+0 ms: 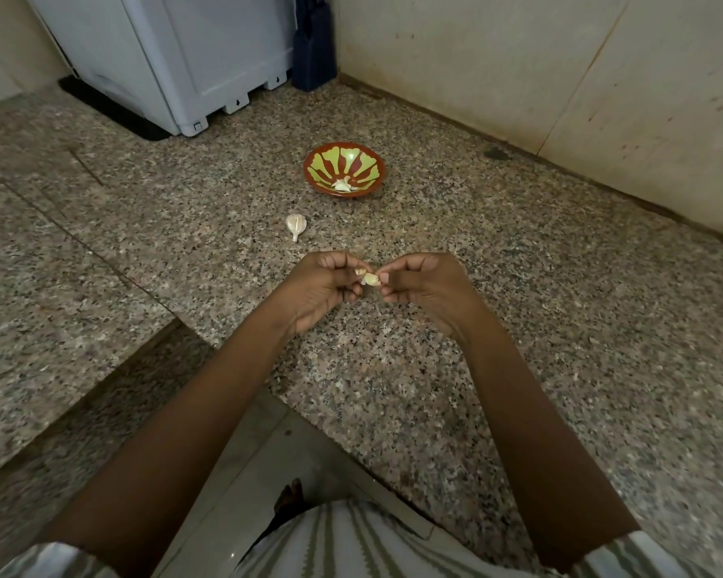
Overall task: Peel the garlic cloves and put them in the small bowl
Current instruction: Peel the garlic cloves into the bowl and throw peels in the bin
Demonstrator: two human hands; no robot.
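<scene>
Nearest, at 6 o'clock, a striped shirt and two bare forearms reach out over the counter (518, 327). At the centre the left hand (324, 285) and right hand (422, 287) meet with fingers curled. Each pinches one end of a single clove (370, 279), held between thumb and fingertips just above the stone. The clove looks pale yellow, so peeling appears to be the step in hand, though how much skin is left on it is too small to tell. The next move, as I judge it, calls for a nail to catch a loose edge of skin and strip it while the other hand pins the clove, then a short reach toward 12 o'clock to drop it. Near the hands, at 11 o'clock from them, the garlic head (296, 224) lies on the counter, stalk pointing toward the person. Farther off at 12 o'clock stands the bowl (366, 162), red with green petals. White garlic (343, 185) lies in its near side, so the task seems partly done. At far 11 o'clock sits a white appliance (176, 48), with a dark blue object (314, 39) just beside it in the corner. No brand, label or writing can be read.
</scene>
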